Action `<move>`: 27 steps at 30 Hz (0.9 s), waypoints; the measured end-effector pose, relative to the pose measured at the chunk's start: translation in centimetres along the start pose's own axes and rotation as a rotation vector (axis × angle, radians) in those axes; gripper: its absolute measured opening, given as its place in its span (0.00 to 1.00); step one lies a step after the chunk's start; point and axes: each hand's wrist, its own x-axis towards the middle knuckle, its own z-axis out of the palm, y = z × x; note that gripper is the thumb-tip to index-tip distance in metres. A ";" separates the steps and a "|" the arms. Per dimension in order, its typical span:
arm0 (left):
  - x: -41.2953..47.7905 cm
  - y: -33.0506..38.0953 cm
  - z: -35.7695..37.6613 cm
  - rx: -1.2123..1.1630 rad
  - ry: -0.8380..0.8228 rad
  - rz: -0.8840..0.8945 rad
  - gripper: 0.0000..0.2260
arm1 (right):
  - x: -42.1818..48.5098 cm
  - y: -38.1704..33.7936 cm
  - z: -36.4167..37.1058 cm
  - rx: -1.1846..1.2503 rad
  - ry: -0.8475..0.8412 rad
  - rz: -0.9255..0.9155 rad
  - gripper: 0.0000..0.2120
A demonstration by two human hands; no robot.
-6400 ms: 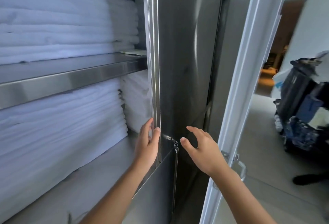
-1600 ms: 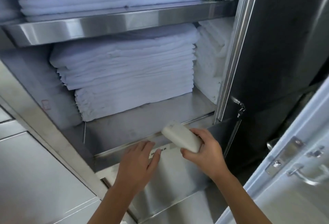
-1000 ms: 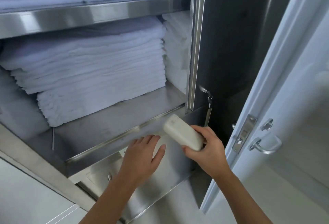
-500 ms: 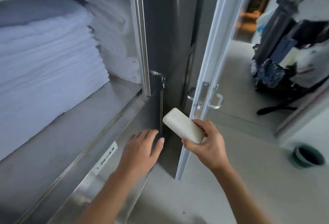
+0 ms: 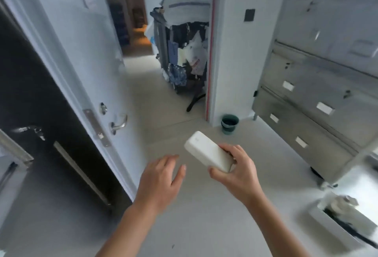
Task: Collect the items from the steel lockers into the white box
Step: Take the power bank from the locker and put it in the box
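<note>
Looking down over two bare forearms stretched out above a pale floor. The right hand grips a white block, a rounded rectangle, by its near end. The thumb lies under one long edge and the fingers curl over the other. The block's far end tilts up and to the left. It is held in the air and touches nothing but the hand.

The left hand hovers just beside the block, palm down, loosely spread and holding nothing. Its outline is blurred.

The white box sits in the lower right corner, well apart from the block. Dark and pale things lie inside it, too blurred to name.

Steel lockers line the right side, their fronts carrying small white labels. On the left a dark locker door stands open, and beside it is a white room door with a silver lever handle.

Through the doorway ahead stands a dark cart piled with bags and cloth. A small green bucket rests on the floor at the foot of a white wall corner, between the cart and the lockers.
</note>
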 end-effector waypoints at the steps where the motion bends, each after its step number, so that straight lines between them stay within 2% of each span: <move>1: 0.3 2.3 1.3 -0.011 -0.006 0.035 0.25 | -1.0 1.0 -2.5 -0.006 0.040 0.024 0.27; 8: 0.1 19.7 10.1 -0.108 -0.135 0.283 0.24 | -9.7 7.2 -20.2 -0.081 0.277 0.208 0.27; 12: 0.2 27.8 13.6 -0.146 -0.219 0.426 0.24 | -13.9 9.6 -27.7 -0.097 0.416 0.294 0.26; 18: 3.1 36.6 18.9 -0.165 -0.319 0.621 0.23 | -16.9 12.9 -35.0 -0.121 0.620 0.383 0.27; 27: 11.9 44.3 25.6 -0.264 -0.369 0.797 0.23 | -14.7 17.1 -41.7 -0.284 0.776 0.516 0.29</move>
